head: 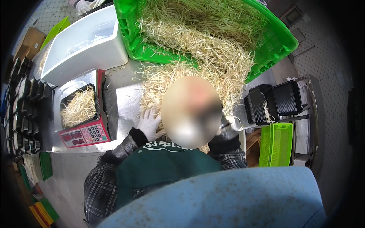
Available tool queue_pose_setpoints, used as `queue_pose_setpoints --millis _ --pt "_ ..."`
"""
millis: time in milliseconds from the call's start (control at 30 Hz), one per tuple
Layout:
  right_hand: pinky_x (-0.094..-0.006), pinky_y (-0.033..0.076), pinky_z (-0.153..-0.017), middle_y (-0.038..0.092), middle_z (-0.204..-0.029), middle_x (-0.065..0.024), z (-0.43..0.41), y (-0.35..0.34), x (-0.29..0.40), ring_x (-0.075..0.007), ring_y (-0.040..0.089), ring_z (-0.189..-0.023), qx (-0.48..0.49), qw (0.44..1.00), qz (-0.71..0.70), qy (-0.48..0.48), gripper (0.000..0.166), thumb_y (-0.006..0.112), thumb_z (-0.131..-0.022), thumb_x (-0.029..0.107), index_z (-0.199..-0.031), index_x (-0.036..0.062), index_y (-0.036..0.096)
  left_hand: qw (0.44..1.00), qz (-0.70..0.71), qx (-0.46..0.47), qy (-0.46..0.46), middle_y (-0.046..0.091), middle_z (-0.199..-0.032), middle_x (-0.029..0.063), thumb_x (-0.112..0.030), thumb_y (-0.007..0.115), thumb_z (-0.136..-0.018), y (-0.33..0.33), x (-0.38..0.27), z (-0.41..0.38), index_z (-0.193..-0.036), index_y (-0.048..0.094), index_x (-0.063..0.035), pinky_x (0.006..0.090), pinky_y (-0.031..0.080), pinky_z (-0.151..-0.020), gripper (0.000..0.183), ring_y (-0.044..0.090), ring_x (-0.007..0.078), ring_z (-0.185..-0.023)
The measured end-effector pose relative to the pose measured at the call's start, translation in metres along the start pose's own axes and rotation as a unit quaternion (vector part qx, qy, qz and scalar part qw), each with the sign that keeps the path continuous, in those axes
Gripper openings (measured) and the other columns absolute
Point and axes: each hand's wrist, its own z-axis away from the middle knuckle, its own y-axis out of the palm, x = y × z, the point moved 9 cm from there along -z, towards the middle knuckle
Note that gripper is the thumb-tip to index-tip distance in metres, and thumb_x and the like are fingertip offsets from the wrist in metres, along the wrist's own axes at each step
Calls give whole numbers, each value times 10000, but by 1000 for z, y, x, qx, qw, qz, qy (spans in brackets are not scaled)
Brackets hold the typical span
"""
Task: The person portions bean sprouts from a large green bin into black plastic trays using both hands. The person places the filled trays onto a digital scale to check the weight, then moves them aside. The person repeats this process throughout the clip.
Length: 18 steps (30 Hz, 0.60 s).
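Observation:
My left hand (149, 124), in a white glove, rests with its fingers apart against the near left edge of a heap of bean sprouts (159, 82) on the metal table. A blurred oval covers the middle of the heap and hides my right hand; only the right sleeve shows beside it. Behind, a tilted green plastic crate (134, 51) holds more sprouts, which spill out over its lower side onto the table. To the left, a black plastic tray (97, 104) of sprouts sits on a red digital scale (101, 125).
A white rectangular tub (111, 54) stands at the back left. Filled black trays (24, 108) are stacked at the far left. Nested black trays (256, 105) lie at the right, above a lime-green basket (275, 145). Another person's gloved hands (84, 6) show at the top left.

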Motion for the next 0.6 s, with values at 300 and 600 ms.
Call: queue_pose_setpoints --millis 300,600 --pt "-411 341 -948 462 -1210 -186 56 43 39 -351 406 -1138 -3 993 90 80 588 671 -675 261 -1181 39 471 990 -134 7 -53 366 -1268 209 -493 578 -687 45 34 -4 -1223 418 -33 583 162 -986 724 277 392 -1216" --pt "-445 312 -977 423 -1233 -213 16 15 49 -384 378 -1164 41 998 -34 35 730 742 -601 337 -1206 49 453 991 19 -80 -104 361 -1276 189 -282 667 -681 -25 85 -12 -1215 434 -104 506 250 -975 610 319 388 -1186"
